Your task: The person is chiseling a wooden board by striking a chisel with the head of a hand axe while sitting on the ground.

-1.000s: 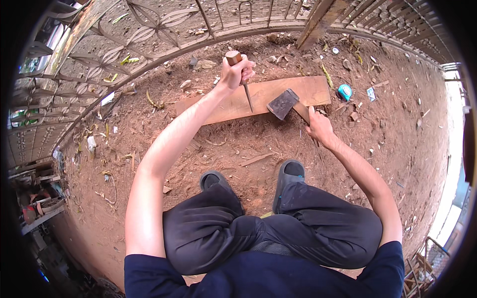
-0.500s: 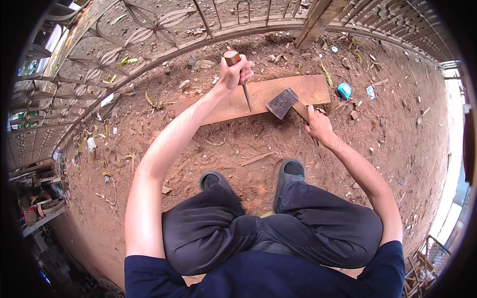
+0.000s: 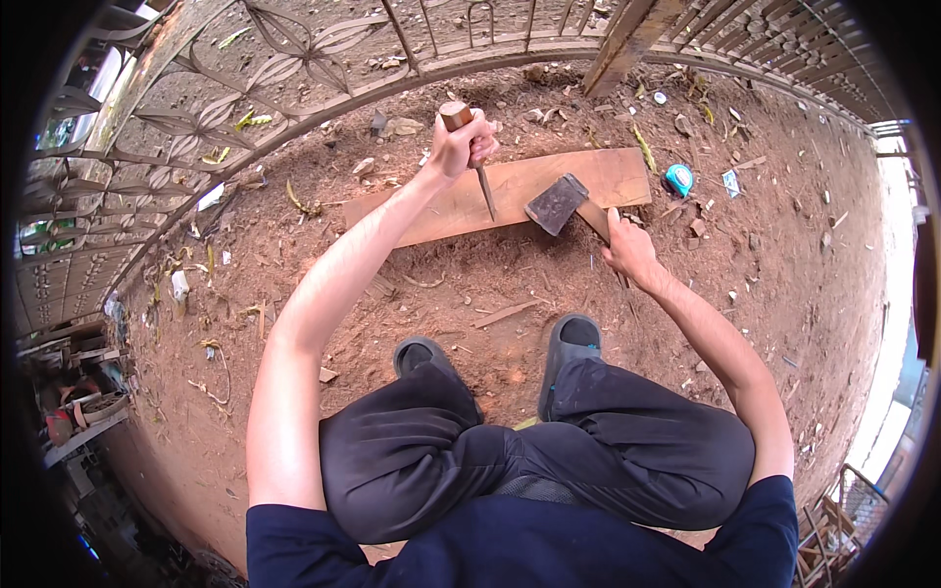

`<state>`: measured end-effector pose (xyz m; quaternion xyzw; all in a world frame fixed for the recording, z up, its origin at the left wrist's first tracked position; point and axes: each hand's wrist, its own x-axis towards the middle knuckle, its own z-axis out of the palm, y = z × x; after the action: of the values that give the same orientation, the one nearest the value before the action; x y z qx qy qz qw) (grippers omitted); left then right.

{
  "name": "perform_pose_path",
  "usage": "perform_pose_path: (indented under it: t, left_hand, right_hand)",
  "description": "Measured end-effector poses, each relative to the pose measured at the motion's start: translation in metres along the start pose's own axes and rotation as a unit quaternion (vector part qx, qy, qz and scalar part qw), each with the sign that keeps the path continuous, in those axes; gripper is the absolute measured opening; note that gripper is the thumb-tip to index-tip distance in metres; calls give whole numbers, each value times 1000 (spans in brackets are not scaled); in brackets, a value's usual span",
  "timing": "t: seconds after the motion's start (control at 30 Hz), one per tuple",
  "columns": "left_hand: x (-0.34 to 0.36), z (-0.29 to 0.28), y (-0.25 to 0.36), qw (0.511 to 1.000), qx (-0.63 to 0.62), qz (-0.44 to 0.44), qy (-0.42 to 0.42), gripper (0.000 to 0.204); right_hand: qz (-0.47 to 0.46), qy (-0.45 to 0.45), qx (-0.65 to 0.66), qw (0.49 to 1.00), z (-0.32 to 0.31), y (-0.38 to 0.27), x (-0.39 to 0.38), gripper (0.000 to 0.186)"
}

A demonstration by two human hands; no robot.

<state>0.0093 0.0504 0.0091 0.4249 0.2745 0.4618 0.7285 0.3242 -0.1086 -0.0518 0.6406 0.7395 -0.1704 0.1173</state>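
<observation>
My left hand (image 3: 463, 147) is closed around the wooden handle of a chisel (image 3: 486, 193), held nearly upright. Its narrow metal blade points down at the wooden board (image 3: 608, 174), the tip at or just above the near edge; I cannot tell whether it touches. To the right, my right hand (image 3: 629, 250) grips the wooden handle of a hatchet (image 3: 557, 204), thumb along the handle. The hatchet's wide, dark metal head is over the board's near edge, to the right of the chisel. The flat brown board lies on the dirt, stretching left to right.
Beside the board's right end lies a turquoise tape measure (image 3: 678, 178). A decorative metal fence (image 3: 294, 122) curves along the far and left sides, with a wooden post (image 3: 627, 49) near it. Wood chips and litter dot the ground; my sandals (image 3: 573, 343) stand nearer.
The chisel in my left hand has shifted very slightly, its tip a touch to the left. My right hand and the hatchet look unmoved.
</observation>
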Motion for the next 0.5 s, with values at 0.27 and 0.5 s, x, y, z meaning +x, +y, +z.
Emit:
perform_pose_path:
  t: [0.27,0.5]
  left_hand:
    - [-6,20,-3,995,40,29,87,30]
    - [0,23,-4,996,55,-9,71,23]
  right_hand:
    - [-1,12,4,1000,3,1,0,67]
    - [46,-2,54,997,-20,-14,-2,61]
